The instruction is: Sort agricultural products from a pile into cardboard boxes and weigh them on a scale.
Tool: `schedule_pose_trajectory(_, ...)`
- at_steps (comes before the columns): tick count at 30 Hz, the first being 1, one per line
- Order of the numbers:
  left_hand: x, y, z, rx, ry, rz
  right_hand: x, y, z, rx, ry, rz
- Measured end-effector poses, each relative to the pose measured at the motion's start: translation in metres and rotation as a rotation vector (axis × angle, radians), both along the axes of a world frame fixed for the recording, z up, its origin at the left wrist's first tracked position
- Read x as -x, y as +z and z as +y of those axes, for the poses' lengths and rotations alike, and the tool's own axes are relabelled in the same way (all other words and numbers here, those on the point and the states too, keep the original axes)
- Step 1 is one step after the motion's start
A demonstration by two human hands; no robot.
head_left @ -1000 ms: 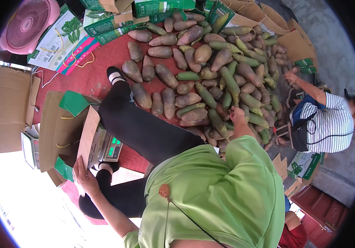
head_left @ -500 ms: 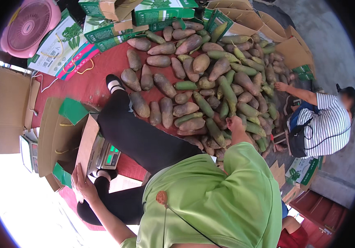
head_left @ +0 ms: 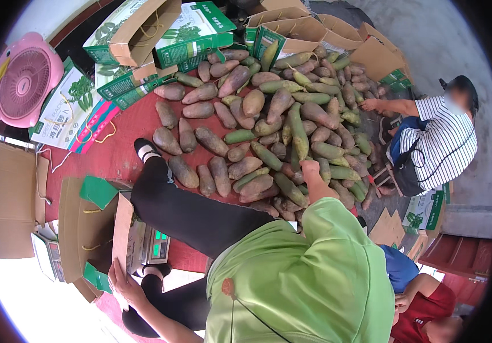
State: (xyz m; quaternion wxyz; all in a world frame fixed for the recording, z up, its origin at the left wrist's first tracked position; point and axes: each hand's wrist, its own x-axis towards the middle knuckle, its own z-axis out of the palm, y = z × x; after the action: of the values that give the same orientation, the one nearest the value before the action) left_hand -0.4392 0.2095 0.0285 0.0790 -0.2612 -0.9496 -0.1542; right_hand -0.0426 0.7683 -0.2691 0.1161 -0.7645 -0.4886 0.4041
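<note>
A heap of green radishes (head_left: 257,148), many coated with brown soil, covers the red floor cloth in front of me. My right hand (head_left: 310,169) is closed at the near end of a long green radish (head_left: 297,132) on the heap; the back of the hand hides most of its fingers. At the lower left, my left hand (head_left: 125,287) grips the edge of an open cardboard carton (head_left: 122,231), thumb and fingers along its side. That carton rests on a scale (head_left: 155,247) with a lit green display. Its inside is mostly hidden from me.
A co-worker in a striped shirt (head_left: 446,134) sits at the right and reaches into the heap. Another person in red (head_left: 423,311) is at the lower right. Open cartons (head_left: 297,34) line the far side. A pink fan (head_left: 26,80) stands at the far left.
The whole view has shifted, and more of the person in red shows at the lower right. My right hand stays at the same radish and my left hand stays on the carton.
</note>
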Motion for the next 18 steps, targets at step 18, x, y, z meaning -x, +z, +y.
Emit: schedule_pose_trajectory(18,0.003,0.006,0.002,0.018,-0.026,-0.011,0.112,0.139,0.011,-0.709,0.027,-0.012)
